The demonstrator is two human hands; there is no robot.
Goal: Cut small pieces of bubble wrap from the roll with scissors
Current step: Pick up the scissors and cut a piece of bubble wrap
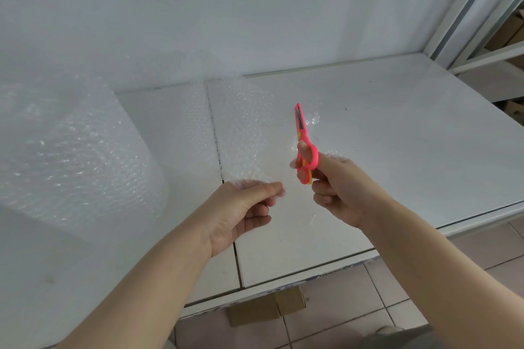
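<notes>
A big roll of clear bubble wrap stands on the left of the white table. Its loose sheet runs out to the right over the table top. My left hand pinches the near edge of that sheet between thumb and fingers. My right hand grips small pink scissors with yellow trim, thumb and fingers through the handle loops. The blades are together and point up and away, just right of the sheet's edge.
The table meets a white wall at the back, with a metal shelf frame at the right. A seam splits the table top. A cardboard box lies on the tiled floor under the front edge.
</notes>
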